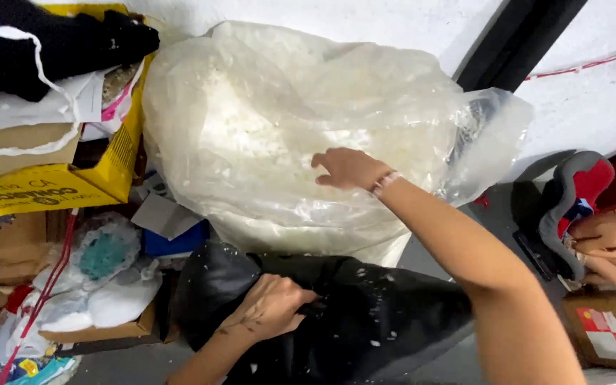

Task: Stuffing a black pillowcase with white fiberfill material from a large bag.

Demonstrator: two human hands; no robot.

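head view, looking down: a big clear plastic bag [301, 135], bulging with white fluffy filling, leans against a white wall and takes up the middle of the frame. the right hand [347, 170] reaches across to it, fingers loosely spread and flat on the bag's side, grasping nothing; it seems to press or steady the bag so it does not slump. a thin band sits on that wrist.

below the bag lies a black cover [336, 314], soft and crumpled, flecked with white bits of the filling. the left hand [269, 306] is clenched on a fold of the cover near its upper edge, apparently holding that edge bunched up just beneath the bag, so the two stay close together.

to the left, a yellow box [112, 167] stands tilted, with dark cloth [58, 43] heaped on top. under it are cardboard, small plastic bags and a red cord on the floor. at the right edge another person's hands [607, 246] rest beside a red and grey seat [579, 192], well apart from the bag, with a brown carton [611, 328] below them.
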